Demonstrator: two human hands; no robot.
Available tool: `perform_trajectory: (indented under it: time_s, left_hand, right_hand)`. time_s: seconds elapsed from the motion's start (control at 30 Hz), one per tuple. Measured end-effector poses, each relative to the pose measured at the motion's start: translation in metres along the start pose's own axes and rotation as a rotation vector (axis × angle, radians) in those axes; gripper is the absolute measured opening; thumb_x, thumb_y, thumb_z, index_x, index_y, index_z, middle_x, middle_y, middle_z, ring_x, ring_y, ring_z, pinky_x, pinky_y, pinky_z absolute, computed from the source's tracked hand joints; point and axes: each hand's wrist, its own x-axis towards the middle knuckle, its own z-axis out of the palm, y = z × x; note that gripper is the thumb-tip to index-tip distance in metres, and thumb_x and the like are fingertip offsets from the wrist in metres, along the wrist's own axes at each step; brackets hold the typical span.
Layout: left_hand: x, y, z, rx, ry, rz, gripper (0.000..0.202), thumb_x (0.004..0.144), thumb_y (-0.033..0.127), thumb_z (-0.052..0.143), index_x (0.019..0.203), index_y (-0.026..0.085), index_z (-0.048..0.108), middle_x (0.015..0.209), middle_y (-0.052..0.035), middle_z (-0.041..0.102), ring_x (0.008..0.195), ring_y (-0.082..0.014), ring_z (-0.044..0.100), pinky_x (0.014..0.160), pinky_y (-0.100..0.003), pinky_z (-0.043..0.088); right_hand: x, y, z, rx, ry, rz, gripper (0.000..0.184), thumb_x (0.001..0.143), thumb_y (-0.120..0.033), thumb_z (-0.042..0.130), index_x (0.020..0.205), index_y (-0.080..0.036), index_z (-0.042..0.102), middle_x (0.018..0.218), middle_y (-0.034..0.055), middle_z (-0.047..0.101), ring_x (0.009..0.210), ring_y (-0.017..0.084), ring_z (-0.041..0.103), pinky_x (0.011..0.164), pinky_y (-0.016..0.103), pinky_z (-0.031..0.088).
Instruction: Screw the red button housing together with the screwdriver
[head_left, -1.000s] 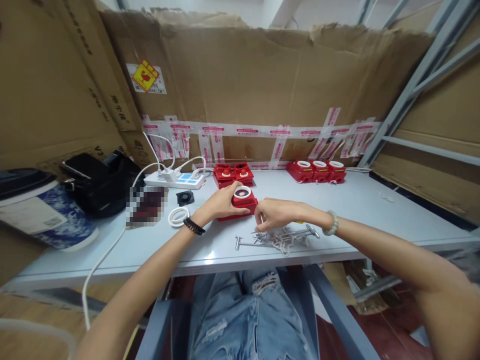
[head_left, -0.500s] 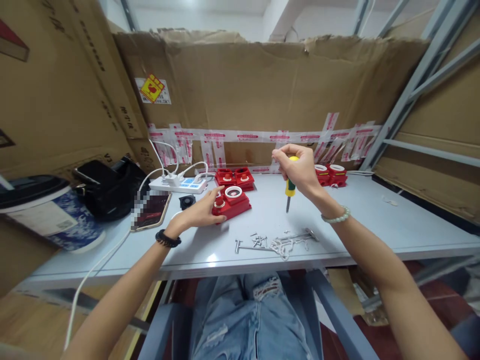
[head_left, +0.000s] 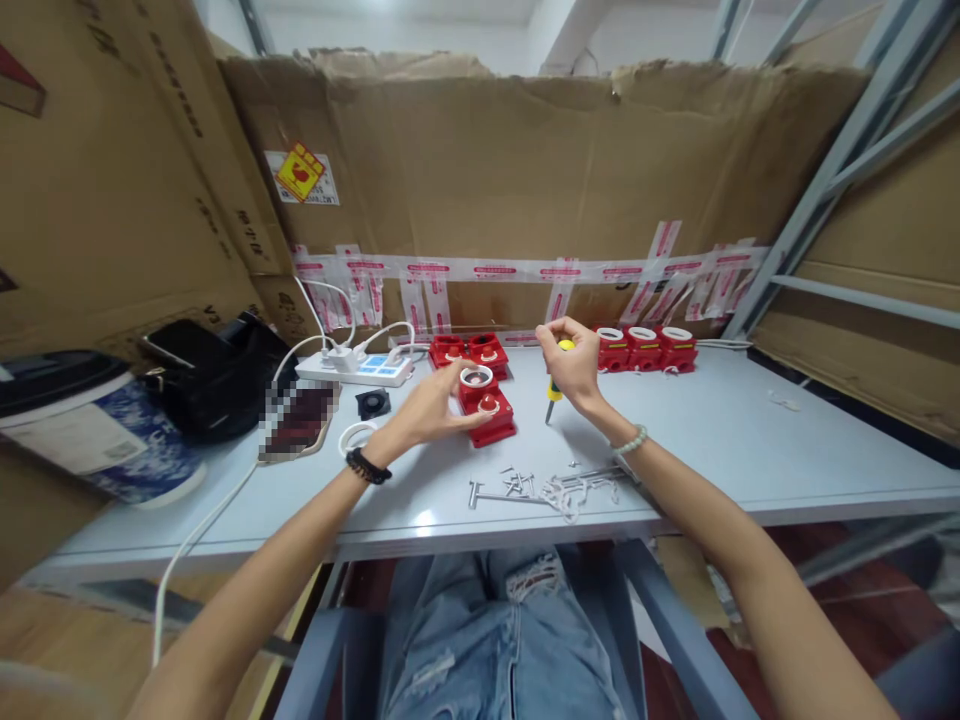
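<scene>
A red plastic housing [head_left: 489,408] with a white ring and a red button lies on the grey table [head_left: 750,440]. My left hand [head_left: 431,405] rests on the housing's left side, fingers curled against it and steadying it. My right hand [head_left: 574,362] is closed round a small screwdriver [head_left: 556,385] with a yellow and green handle. The screwdriver points down, its tip just right of the housing, above the table. Loose screws and metal pins [head_left: 555,485] lie near the front edge, below my right hand.
Two more red housings [head_left: 466,352] stand behind the one I hold, and three with white rings [head_left: 646,347] stand at the back right. A white power strip [head_left: 354,368], white ring [head_left: 352,437], phone [head_left: 298,420], black bag [head_left: 210,375] and bucket [head_left: 82,420] lie at left. Cardboard walls the bench.
My right hand picked up the screwdriver from beside the screws, raised it, then lowered it closer to the housing. My left hand turned the housing on the table.
</scene>
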Motion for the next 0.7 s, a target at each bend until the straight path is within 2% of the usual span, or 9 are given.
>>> perform_trajectory:
  time_s: [0.07,0.13,0.2,0.23,0.33,0.43,0.57,0.7]
  left_hand:
    - [0.006,-0.011,-0.006,-0.016,0.024,0.094,0.073,0.07,0.06,0.065,0.13,0.024,0.042,0.119,-0.0109,0.052,0.108,-0.0284,0.053,0.095,-0.044,0.042]
    - [0.011,-0.023,-0.006,-0.049,-0.043,0.133,0.085,0.067,0.059,0.069,0.138,0.027,0.034,0.137,-0.0121,0.039,0.127,-0.0315,0.039,0.106,-0.048,0.032]
    - [0.015,-0.03,0.0,-0.082,-0.125,0.138,0.09,0.068,0.059,0.068,0.142,0.029,0.027,0.146,-0.0115,0.028,0.135,-0.0325,0.028,0.11,-0.05,0.026]
    - [0.016,-0.032,0.005,-0.098,-0.155,0.14,0.089,0.069,0.059,0.067,0.142,0.029,0.027,0.148,-0.0111,0.026,0.136,-0.0321,0.028,0.111,-0.049,0.026]
    - [0.015,-0.03,0.015,-0.1,-0.166,0.145,0.081,0.071,0.059,0.065,0.139,0.027,0.034,0.138,-0.0111,0.035,0.128,-0.0301,0.038,0.108,-0.046,0.031]
    - [0.01,-0.02,0.02,-0.004,-0.082,0.107,0.082,0.067,0.063,0.066,0.136,0.025,0.04,0.12,-0.0108,0.044,0.114,-0.0307,0.046,0.101,-0.048,0.038]
    - [0.004,-0.008,0.023,0.09,-0.004,0.056,0.078,0.068,0.068,0.062,0.132,0.024,0.046,0.105,-0.0098,0.045,0.102,-0.0302,0.048,0.092,-0.048,0.042]
    - [0.002,-0.005,0.025,0.128,0.018,0.042,0.077,0.069,0.069,0.06,0.13,0.023,0.047,0.101,-0.0093,0.043,0.099,-0.0296,0.049,0.09,-0.047,0.043]
  right_hand:
    - [-0.002,0.003,0.001,0.02,0.003,0.009,0.021,0.076,-0.035,0.058,0.065,-0.018,0.052,0.057,-0.0028,0.051,0.051,0.008,0.046,0.05,0.023,0.039]
    - [-0.003,0.005,0.002,0.055,-0.01,0.062,0.021,0.075,-0.035,0.059,0.064,-0.018,0.052,0.053,-0.0042,0.05,0.046,0.008,0.045,0.046,0.023,0.038]
    - [-0.004,0.005,0.003,0.128,-0.046,0.163,0.023,0.073,-0.035,0.06,0.061,-0.019,0.05,0.046,-0.006,0.046,0.04,0.008,0.044,0.041,0.023,0.036]
    - [-0.004,0.004,0.003,0.169,-0.058,0.21,0.026,0.073,-0.036,0.06,0.058,-0.019,0.048,0.044,-0.0067,0.045,0.036,0.007,0.042,0.038,0.022,0.034]
    - [-0.001,-0.003,0.004,0.309,-0.025,0.26,0.037,0.073,-0.04,0.062,0.052,-0.021,0.038,0.04,-0.0085,0.039,0.031,0.005,0.035,0.033,0.021,0.028]
    - [0.005,-0.014,0.008,0.448,0.017,0.207,0.043,0.075,-0.046,0.061,0.053,-0.022,0.034,0.039,-0.0099,0.035,0.03,0.004,0.032,0.033,0.021,0.028]
    - [0.009,-0.027,0.02,0.471,0.0,0.195,0.048,0.078,-0.056,0.055,0.055,-0.023,0.031,0.039,-0.0105,0.032,0.03,0.004,0.03,0.033,0.02,0.029]
    - [0.007,-0.028,0.03,0.47,-0.009,0.213,0.049,0.077,-0.056,0.058,0.054,-0.023,0.03,0.038,-0.01,0.033,0.03,0.004,0.03,0.033,0.021,0.028]
